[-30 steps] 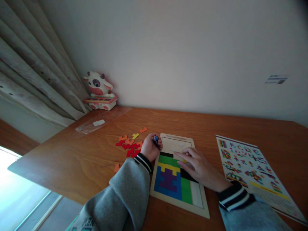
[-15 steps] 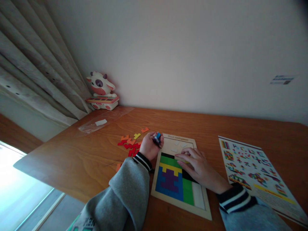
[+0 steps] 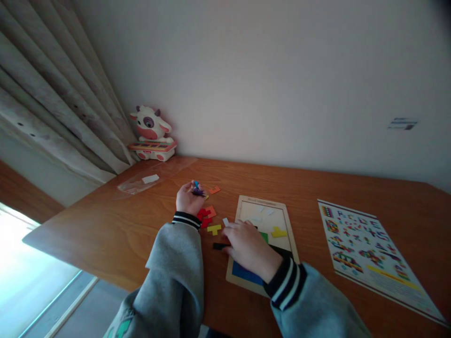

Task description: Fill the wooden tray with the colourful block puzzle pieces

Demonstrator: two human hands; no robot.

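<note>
My left hand [image 3: 188,201] is palm up with its fingers curled around several small blue, purple and dark puzzle pieces [image 3: 198,189]. Beneath it lie red pieces [image 3: 205,217] and an orange piece [image 3: 214,190]. My right hand [image 3: 246,241] reaches palm down across the left edge of the wooden puzzle board [image 3: 262,203]. Its thumb and fingers are apart, close to a black piece [image 3: 219,246] and a white piece [image 3: 226,221] on the table. A yellow piece [image 3: 278,232] rests on the board, whose fitted coloured pieces are partly hidden by this hand.
Another yellow piece [image 3: 214,229] lies left of the board. A printed pattern sheet [image 3: 373,253] is at the right. A cow toy with a keyboard [image 3: 153,134] stands at the back left, near a clear plastic bag [image 3: 132,187] and the curtain [image 3: 52,94].
My left hand has moved left, away from the board, with the pieces in it. My right hand has shifted left to the board's edge, uncovering the yellow piece.
</note>
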